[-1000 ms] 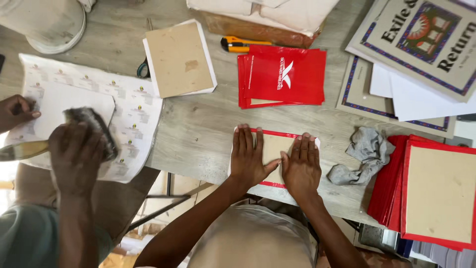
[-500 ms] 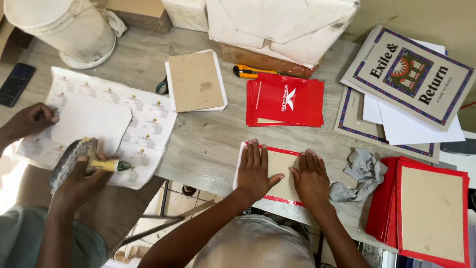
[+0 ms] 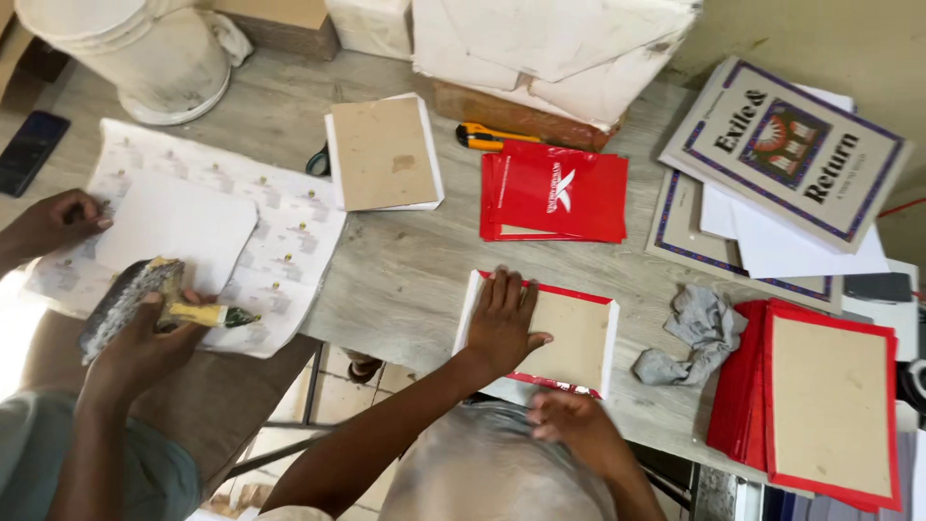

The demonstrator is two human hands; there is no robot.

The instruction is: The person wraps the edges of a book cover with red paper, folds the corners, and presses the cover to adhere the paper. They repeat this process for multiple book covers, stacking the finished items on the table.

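A person's right hand [image 3: 577,425], blurred at the near table edge, hangs just below the red-bordered cover [image 3: 564,338]; whether its fingers are curled or open cannot be told. The left hand [image 3: 503,323] lies flat and spread on the cover's brown board, palm pressing down, near the front of the grey wooden table [image 3: 405,270]. Just right of the cover sits a crumpled grey rag [image 3: 696,333], and beyond it a stack of red covers [image 3: 820,405] topped with brown board. To the left, a co-worker's hand [image 3: 145,338] grips a paste brush [image 3: 154,299] over a white sheet [image 3: 178,227] laid on printed paper, while the co-worker's other hand [image 3: 58,220] steadies the sheet's far edge. Farther back lie a board-faced book block [image 3: 383,152], a pile of red folders [image 3: 558,196], a yellow utility knife [image 3: 487,138] and printed book covers [image 3: 786,150]. A white bucket [image 3: 135,48] stands at the far left corner.
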